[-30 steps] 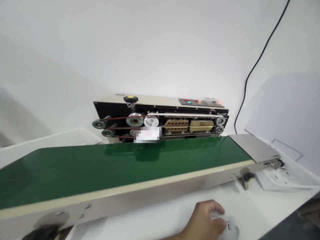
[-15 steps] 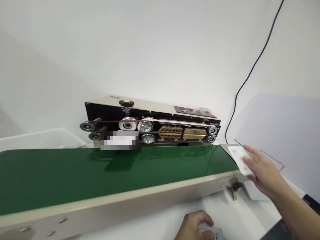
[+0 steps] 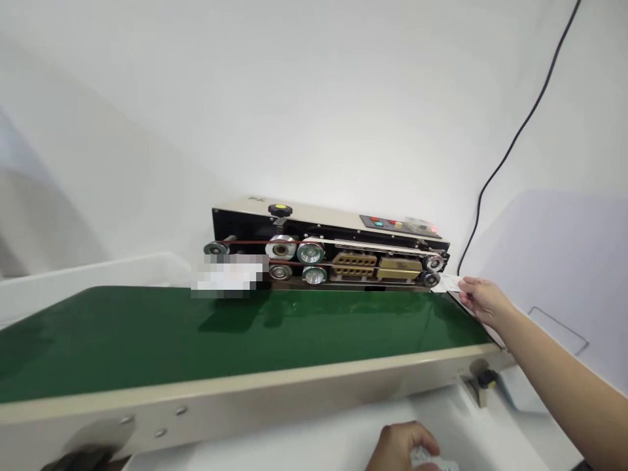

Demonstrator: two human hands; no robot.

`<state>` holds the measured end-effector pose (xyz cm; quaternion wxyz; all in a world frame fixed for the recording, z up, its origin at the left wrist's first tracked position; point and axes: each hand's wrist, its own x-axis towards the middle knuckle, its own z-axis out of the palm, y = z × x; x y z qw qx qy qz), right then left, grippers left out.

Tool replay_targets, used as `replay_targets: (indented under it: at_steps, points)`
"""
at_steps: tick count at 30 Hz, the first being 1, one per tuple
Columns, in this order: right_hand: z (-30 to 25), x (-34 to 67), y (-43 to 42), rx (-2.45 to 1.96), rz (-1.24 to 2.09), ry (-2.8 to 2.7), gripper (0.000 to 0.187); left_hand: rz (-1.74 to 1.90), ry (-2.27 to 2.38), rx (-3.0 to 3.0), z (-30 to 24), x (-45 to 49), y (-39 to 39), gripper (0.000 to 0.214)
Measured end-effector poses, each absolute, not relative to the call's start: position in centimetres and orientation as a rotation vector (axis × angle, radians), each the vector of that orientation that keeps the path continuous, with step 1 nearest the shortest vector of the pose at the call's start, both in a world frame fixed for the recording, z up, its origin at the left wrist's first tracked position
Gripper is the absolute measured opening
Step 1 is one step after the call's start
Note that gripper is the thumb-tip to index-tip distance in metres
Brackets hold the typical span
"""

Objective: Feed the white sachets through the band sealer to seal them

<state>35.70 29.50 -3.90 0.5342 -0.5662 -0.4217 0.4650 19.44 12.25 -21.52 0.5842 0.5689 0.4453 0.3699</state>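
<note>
A band sealing machine stands behind a long green conveyor belt. My right hand reaches to the belt's right end and pinches a small white pouch, whose edge lies at the sealer's right-hand rollers. My left hand rests closed on the white table at the bottom edge, gripping a small white packet that is only partly in view. Another white pouch, blurred out, sits at the sealer's left end on the belt.
A white tray stands beyond the belt's left part. A black cable runs down the white wall at the right. A black knob sticks out of the conveyor's front right corner. Another white tray lies below the belt's right end.
My right hand has moved left and forward with the white pouch, from beyond the belt's right end to the sealer's right-hand rollers. The blurred pouch stays at the sealer's left end. My left hand stays put.
</note>
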Motion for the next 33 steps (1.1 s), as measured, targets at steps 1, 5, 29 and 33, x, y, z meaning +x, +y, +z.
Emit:
replay_targets:
  at_steps: [1, 5, 29, 33]
  points:
    - [-4.0, 35.7, 29.6, -1.342, 1.113, -1.01, 0.024, 0.861, 1.036, 1.327, -21.7, 19.4, 12.3, 0.025]
    - [-4.0, 35.4, 29.8, -1.307, 1.13, -1.063, 0.029, 0.862, 0.996, 1.353, -22.3, 19.4, 12.6, 0.028]
    - [-4.0, 33.8, 25.5, -1.517, 0.647, -1.505, 0.044, 0.833, 1.157, 1.27, -20.7, 20.0, 11.7, 0.026]
    - [-8.5, 36.2, 18.3, -1.402, 0.109, -1.705, 0.045, 0.863, 1.154, 1.265, -21.1, 20.0, 11.5, 0.031]
